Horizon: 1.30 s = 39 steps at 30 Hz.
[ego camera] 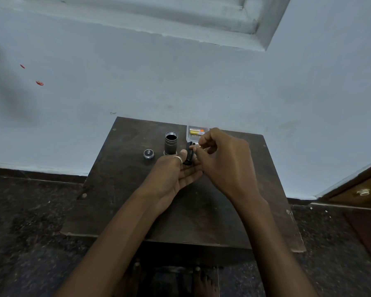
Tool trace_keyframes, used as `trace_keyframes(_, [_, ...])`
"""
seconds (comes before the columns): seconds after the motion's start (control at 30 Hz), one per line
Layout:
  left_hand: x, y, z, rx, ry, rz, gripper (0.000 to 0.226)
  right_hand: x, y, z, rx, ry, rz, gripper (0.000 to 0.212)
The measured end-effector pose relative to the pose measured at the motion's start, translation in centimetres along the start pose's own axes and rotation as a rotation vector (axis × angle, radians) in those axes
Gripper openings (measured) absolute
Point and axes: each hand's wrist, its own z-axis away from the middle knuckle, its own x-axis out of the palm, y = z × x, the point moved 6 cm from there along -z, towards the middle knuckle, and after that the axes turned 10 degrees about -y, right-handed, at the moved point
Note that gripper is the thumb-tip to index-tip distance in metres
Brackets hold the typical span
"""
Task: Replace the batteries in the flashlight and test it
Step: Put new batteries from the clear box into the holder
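The grey flashlight body stands upright on the dark wooden table, its open end up. Its round tail cap lies to the left of it. My left hand, palm up with a ring on the thumb, holds a black battery holder. My right hand pinches a small battery at the holder's top end; most of that battery is hidden by my fingers. A clear pack with yellow-orange batteries lies at the table's far edge.
The small table stands against a pale blue wall. Dark speckled floor surrounds it. A wooden door is at the right. My bare feet show under the table's near edge.
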Motion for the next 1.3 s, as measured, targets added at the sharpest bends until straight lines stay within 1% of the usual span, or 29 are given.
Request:
trace_keyframes(0.13, [0.1,0.2,0.1,0.010,-0.020,0.003,0.028,-0.1,-0.4,0.6,-0.033,-0.022,0.135,0.009])
trace_keyframes(0.3, [0.2,0.2,0.2,0.012,-0.010,-0.020,0.027,0.2,-0.7,0.6,-0.038,-0.043,0.152,0.010])
trace_keyframes(0.37, [0.3,0.2,0.2,0.010,-0.017,-0.024,0.027,0.2,-0.6,0.6,-0.038,-0.055,0.129,0.010])
trace_keyframes(0.47, [0.6,0.2,0.2,0.011,-0.036,-0.026,0.024,0.7,-0.3,0.3,-0.040,-0.089,0.031,0.010])
trace_keyframes(0.57, [0.6,0.4,0.3,0.018,-0.032,-0.019,0.028,0.9,0.5,-0.1,-0.028,-0.116,-0.078,0.012])
trace_keyframes(0.63, [0.6,0.6,0.5,0.027,-0.044,-0.021,0.029,1.0,1.0,-0.3,0.000,-0.152,-0.139,0.021])
trace_keyframes(0.73, [0.6,0.6,0.6,0.022,-0.044,-0.033,0.028,1.5,1.9,-0.7,0.059,-0.246,-0.205,0.056])
trace_keyframes(0.8, [0.6,0.5,0.6,0.013,-0.042,-0.043,0.027,1.8,2.4,-0.8,0.085,-0.278,-0.276,0.067])
trace_keyframes(0.9, [0.6,0.5,0.6,-0.001,-0.043,-0.062,0.027,1.6,2.7,-0.9,0.083,-0.269,-0.311,0.066])
trace_keyframes(1.07, [0.8,0.6,0.9,-0.029,-0.046,-0.162,0.018,1.4,2.1,-0.8,0.025,-0.251,-0.225,0.060])
trace_keyframes(1.17, [0.7,0.8,0.8,-0.008,-0.031,-0.185,0.017,1.5,1.9,-0.7,-0.018,-0.258,-0.179,0.065])
trace_keyframes(1.3, [1.1,0.9,1.0,0.026,-0.046,-0.196,0.025,1.5,1.9,-0.7,-0.004,-0.267,-0.208,0.075])
